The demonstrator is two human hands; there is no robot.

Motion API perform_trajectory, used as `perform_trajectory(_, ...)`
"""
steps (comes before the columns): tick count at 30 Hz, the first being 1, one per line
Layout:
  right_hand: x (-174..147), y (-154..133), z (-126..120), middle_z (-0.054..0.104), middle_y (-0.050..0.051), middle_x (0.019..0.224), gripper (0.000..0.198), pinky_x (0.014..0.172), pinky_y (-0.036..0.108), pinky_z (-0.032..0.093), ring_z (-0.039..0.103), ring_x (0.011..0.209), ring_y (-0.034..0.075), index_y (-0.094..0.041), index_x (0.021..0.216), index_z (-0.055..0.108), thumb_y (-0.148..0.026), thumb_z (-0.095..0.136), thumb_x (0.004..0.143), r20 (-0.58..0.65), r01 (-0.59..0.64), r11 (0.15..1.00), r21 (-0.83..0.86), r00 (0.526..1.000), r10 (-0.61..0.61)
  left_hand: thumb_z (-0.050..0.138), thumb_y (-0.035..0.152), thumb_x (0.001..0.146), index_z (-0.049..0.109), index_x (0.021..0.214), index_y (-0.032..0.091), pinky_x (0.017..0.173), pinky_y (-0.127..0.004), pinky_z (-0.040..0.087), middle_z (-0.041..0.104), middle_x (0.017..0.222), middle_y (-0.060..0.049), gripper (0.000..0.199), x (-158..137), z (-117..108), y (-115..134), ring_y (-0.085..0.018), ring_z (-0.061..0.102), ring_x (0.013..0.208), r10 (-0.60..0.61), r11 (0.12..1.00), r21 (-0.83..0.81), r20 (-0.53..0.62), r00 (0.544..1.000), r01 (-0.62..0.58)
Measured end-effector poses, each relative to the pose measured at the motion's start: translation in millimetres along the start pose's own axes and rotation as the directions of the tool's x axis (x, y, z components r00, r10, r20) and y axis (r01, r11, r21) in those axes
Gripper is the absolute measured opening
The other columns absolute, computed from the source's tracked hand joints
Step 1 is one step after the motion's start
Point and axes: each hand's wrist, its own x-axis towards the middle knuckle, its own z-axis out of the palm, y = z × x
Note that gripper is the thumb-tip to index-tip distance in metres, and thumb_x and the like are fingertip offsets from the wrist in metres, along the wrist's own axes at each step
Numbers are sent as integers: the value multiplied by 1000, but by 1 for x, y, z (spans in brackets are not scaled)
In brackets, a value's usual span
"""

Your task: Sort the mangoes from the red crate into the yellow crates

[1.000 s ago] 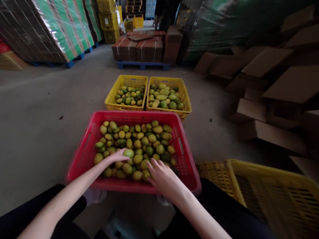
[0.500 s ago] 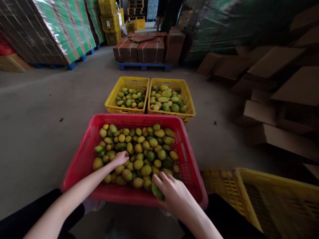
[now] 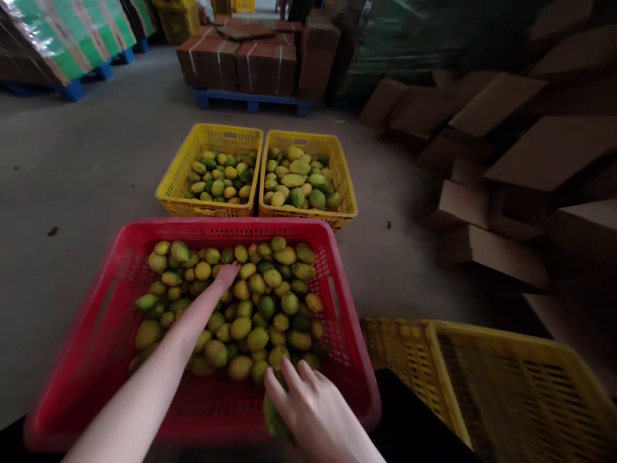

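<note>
A red plastic crate (image 3: 332, 263) in front of me holds many green and yellow lemons (image 3: 240, 328). My left hand (image 3: 227, 275) reaches into the middle of the heap, near the back rows. Its fingers are bent down and pressed together among the fruit, and what they hold, if anything, is hidden. At the crate's near right side, my right hand (image 3: 311, 402) is wrapped round a larger green lemon (image 3: 274, 418), which shows below the thumb side. More lemons lie just beyond its fingertips.
Behind the red crate stand two yellow crates of lemons, one left (image 3: 166, 186) and one right (image 3: 349, 193). A yellow crate (image 3: 443, 386) is at my right. Cardboard boxes (image 3: 501, 257) are heaped farther right. Strapped cartons (image 3: 265, 64) sit on a blue pallet (image 3: 226, 99).
My left hand has moved deeper into the crate, toward the back rows. My right hand still holds the green lemon, lower in view. The whole view has shifted, with the crates now farther left.
</note>
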Motion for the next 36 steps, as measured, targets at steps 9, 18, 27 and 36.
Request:
perform_trajectory(9, 2, -9, -14, 62, 17, 105, 51, 67, 40, 53, 62, 89, 31, -15, 116, 54, -21, 69, 68, 47, -26, 999, 25, 999, 24, 50, 4, 82, 59, 100, 10, 89, -33, 39, 63, 92, -6, 21, -11, -18, -4, -20, 56, 92, 15, 990, 138, 24, 1000, -18)
perform_trajectory(18, -1, -16, -25, 63, 12, 100, 41, 68, 34, 49, 62, 87, 27, -17, 108, 55, -21, 67, 69, 7, -7, 1000, 12, 1000, 7, 79, 39, 56, 67, 95, 20, 78, -27, 43, 66, 84, -3, 46, -97, -43, -40, -23, 60, 87, 143, 985, 63, 215, 966, -160)
perform_trajectory(27, 11, -6, -28, 68, 12, 93, 55, 68, 30, 46, 65, 85, 26, -11, 116, 47, -31, 64, 67, -167, -111, 947, 301, 972, 167, 73, 51, 63, 64, 105, 16, 81, -28, 49, 69, 102, -5, 55, -203, -61, -8, -22, 61, 97, -34, 843, -537, -74, 997, -11)
perform_trajectory(36, 19, -19, -61, 68, 7, 103, 57, 82, 34, 49, 63, 96, 23, -15, 115, 55, -48, 65, 69, -375, 72, 562, 824, 813, 445, 61, 47, 81, 59, 110, 16, 84, -33, 54, 67, 107, -9, 42, -287, -153, 82, -20, 65, 96, -40, 226, -963, -162, 986, -149)
